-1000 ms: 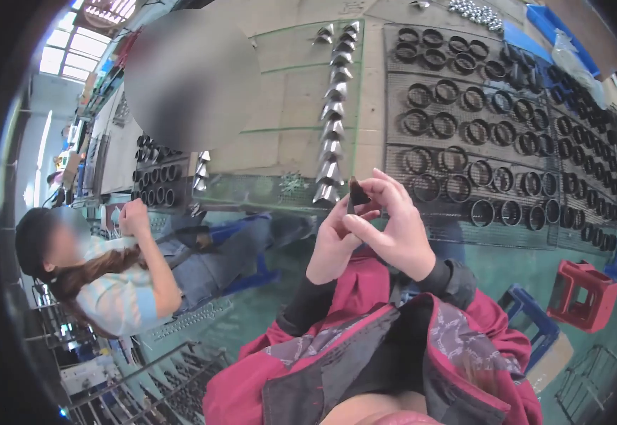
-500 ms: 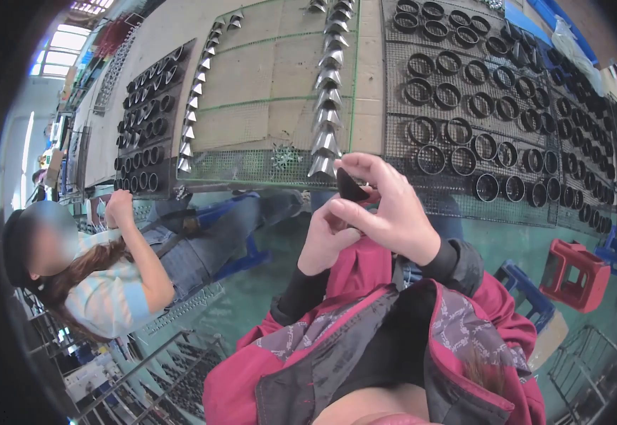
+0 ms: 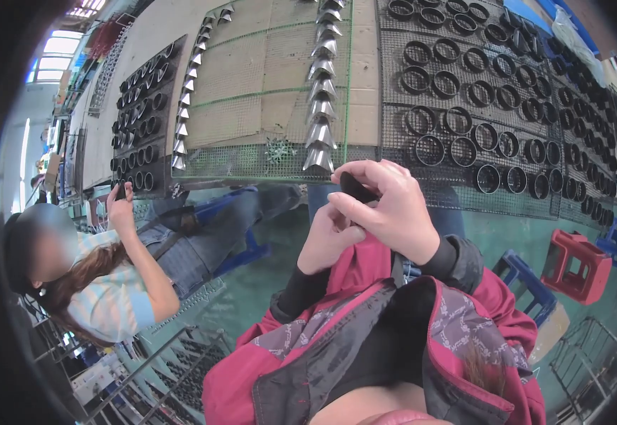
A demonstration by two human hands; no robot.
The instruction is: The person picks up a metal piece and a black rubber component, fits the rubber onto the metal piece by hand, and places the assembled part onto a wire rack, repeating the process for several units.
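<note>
A dark, curved piece is gripped between the thumb and fingers of my right hand, just off the table's near edge. Close against it on the left is my left hand, its fingers curled in and its thumb bent. Whatever may be inside those curled fingers is hidden. Directly beyond my hands, a row of shiny, bent metal pieces runs away from me on a green-edged wire mesh rack. A second row of similar metal pieces lines the rack's left side.
Black rings stand in rows on dark mesh at right. Another person sits at left with a raised hand, near a rack of small black parts. Red and blue stools are on the right.
The dark piece has tilted and sits deeper under my right fingers, which have curled further over it. The other person's hand has risen slightly. The table has shifted a little in view.
</note>
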